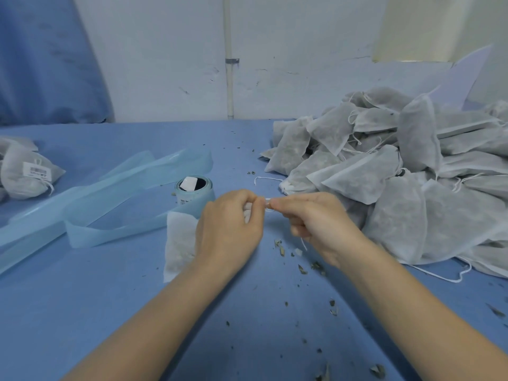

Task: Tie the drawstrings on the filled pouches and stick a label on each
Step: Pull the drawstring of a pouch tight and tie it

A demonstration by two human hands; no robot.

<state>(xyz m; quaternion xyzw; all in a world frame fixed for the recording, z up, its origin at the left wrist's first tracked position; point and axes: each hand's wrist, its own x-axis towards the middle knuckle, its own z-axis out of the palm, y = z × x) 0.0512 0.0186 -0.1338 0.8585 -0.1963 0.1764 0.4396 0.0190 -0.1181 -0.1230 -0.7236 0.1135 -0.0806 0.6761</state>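
Note:
A white filled pouch (180, 243) lies on the blue table, mostly hidden under my left hand (229, 226). That hand grips the pouch's gathered neck. My right hand (310, 221) pinches the white drawstring (303, 244) close beside the left fingertips, and a loose end hangs below its palm. A roll of labels (193, 192) on pale blue backing stands just behind my left hand.
A big heap of untied filled pouches (398, 174) covers the right side of the table. Labelled pouches (27, 174) lie at the far left. Spent blue backing strip (110, 202) trails across the left. Dried leaf bits (316, 266) are scattered in front.

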